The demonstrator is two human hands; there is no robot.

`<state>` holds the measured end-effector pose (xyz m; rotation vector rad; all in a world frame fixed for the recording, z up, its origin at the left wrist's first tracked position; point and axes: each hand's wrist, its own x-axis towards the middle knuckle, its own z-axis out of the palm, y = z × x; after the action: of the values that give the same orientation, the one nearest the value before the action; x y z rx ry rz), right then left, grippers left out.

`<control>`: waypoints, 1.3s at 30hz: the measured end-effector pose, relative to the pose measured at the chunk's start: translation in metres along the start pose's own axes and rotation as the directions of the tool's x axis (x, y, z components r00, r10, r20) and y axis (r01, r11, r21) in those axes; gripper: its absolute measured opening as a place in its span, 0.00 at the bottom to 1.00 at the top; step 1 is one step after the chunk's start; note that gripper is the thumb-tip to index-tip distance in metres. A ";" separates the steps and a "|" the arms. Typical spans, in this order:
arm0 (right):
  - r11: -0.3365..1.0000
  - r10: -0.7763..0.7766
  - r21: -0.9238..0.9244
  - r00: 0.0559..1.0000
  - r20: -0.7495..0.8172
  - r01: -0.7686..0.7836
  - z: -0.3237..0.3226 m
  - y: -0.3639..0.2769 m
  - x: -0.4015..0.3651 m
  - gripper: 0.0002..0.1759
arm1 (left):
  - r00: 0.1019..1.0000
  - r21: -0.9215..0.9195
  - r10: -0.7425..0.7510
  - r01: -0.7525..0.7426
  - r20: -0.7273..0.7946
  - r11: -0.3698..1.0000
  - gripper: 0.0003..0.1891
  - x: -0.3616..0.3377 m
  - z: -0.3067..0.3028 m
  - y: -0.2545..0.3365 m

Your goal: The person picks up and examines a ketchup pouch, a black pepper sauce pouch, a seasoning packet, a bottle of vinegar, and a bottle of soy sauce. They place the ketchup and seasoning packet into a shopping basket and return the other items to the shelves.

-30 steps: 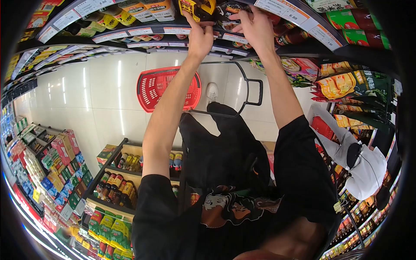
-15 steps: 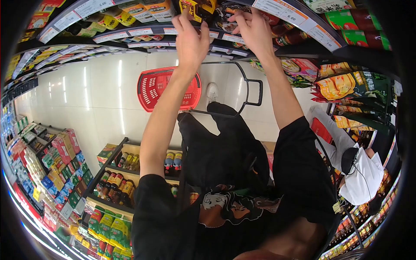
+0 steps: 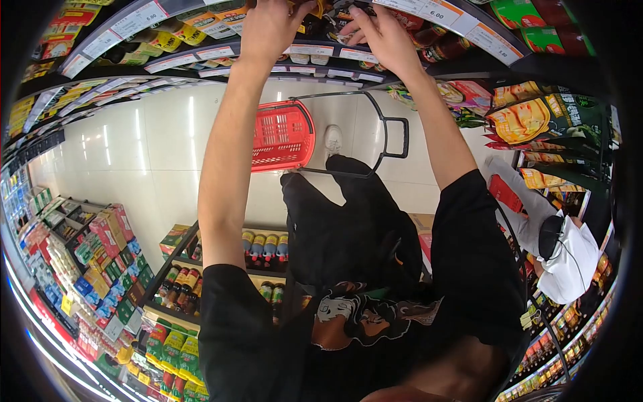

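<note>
My left hand [image 3: 271,30] reaches up to the top shelf, its fingertips cut off by the frame's upper edge. Its thumb stands apart from the fingers, beside a yellow and black package [image 3: 317,9]; whether it grips this is unclear. To the right, my right hand [image 3: 384,39] is open, fingers apart, close to dark packages on the same shelf. Price labels [image 3: 429,11] line the shelf's front edge. A red basket [image 3: 284,137] with a black handle [image 3: 396,137] rests on the floor below, partly hidden by my left forearm.
Bagged goods [image 3: 529,124] hang at the right. Another person in a white top [image 3: 569,264] is at the lower right. Behind me, a wooden rack holds bottles [image 3: 270,246] and green bags [image 3: 174,350]. One white shoe [image 3: 333,139] shows beside the basket.
My left hand has moved up and left, its fingertips leaving the frame. The yellow and black package now shows less, at the top edge. The basket appears slightly further right.
</note>
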<state>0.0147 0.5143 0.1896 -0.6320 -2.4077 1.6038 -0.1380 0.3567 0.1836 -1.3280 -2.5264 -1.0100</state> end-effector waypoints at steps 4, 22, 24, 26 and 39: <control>1.000 0.020 -0.001 0.999 0.028 -0.020 -0.002 -0.004 -0.002 0.20 | 1.000 0.023 0.002 -0.003 0.026 1.000 0.19 0.000 -0.003 0.004; 0.996 -0.016 -0.088 1.000 -0.016 0.014 0.005 -0.002 0.012 0.23 | 0.983 0.085 -0.137 0.147 -0.121 0.985 0.23 -0.007 0.007 0.015; 0.918 -0.265 -0.346 0.950 -0.166 0.196 0.014 0.014 0.018 0.23 | 0.975 0.087 -0.084 0.104 -0.206 0.991 0.24 -0.007 0.007 0.018; 0.745 -0.516 -0.598 0.823 -0.236 0.295 0.015 0.026 0.019 0.23 | 0.888 0.185 0.163 -0.090 -0.430 0.979 0.23 -0.009 0.007 0.020; 0.977 0.072 0.209 0.982 -0.177 -0.034 -0.001 0.072 -0.066 0.19 | 0.994 -0.361 -0.105 0.088 -0.026 0.928 0.31 -0.072 0.025 0.069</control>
<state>0.0923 0.5095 0.1301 -0.7732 -2.0789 1.7045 -0.0361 0.3488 0.1713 -1.2487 -2.4765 -1.5670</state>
